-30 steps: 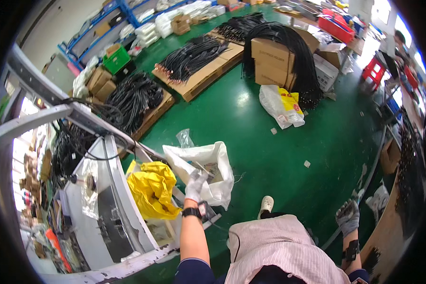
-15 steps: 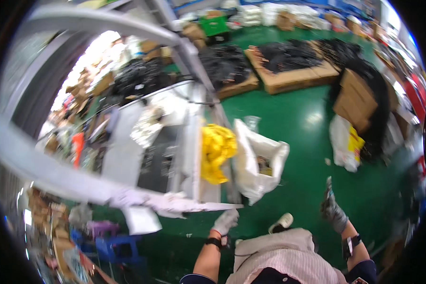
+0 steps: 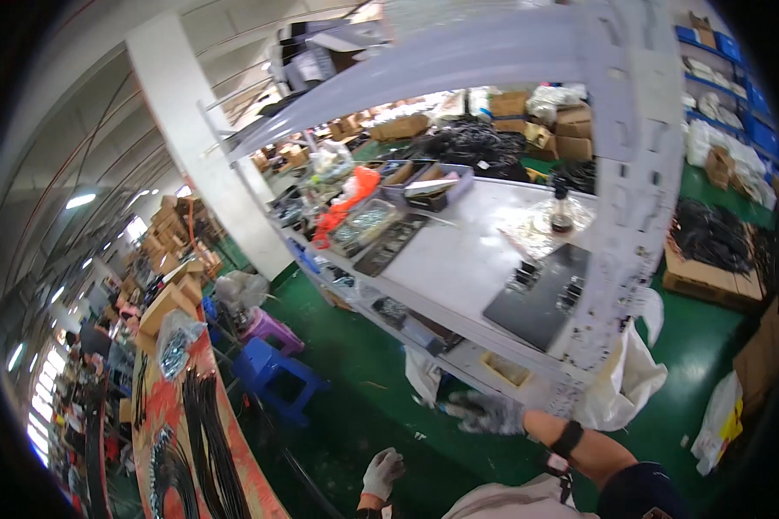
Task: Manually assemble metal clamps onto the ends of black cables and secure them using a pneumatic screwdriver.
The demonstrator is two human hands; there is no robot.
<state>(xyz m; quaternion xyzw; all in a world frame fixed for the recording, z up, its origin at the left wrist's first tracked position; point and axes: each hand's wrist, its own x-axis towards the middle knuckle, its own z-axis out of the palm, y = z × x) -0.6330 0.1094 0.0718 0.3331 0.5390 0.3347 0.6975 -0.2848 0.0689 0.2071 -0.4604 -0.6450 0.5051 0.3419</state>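
Observation:
My left hand [image 3: 383,474], in a pale work glove, hangs low over the green floor with its fingers loosely curled and nothing seen in them. My right hand [image 3: 486,413], in a grey glove and somewhat blurred, reaches leftward across my front. Its fingers are stretched out, and no held thing shows. It is nearest the lower level of a grey metal shelf rack [image 3: 619,216], where a shallow tray [image 3: 506,369] lies. A dark flat panel [image 3: 538,298] with small black pieces rests on the upper surface, near a dark-based bottle [image 3: 561,214] on crinkled clear film.
A white sack [image 3: 627,381] stands right of the rack post. Leftward are a blue stool [image 3: 279,376], a purple stool [image 3: 268,330] and a red-topped bench [image 3: 225,394] bearing black cables. A white pillar [image 3: 203,138] rises behind. Cardboard [image 3: 710,278] with black bundles lies at right.
The view has turned left, bringing the bench and pillar in. My right hand has moved from the far right to the rack's lower edge; my left hand is lower. The yellow bag no longer shows.

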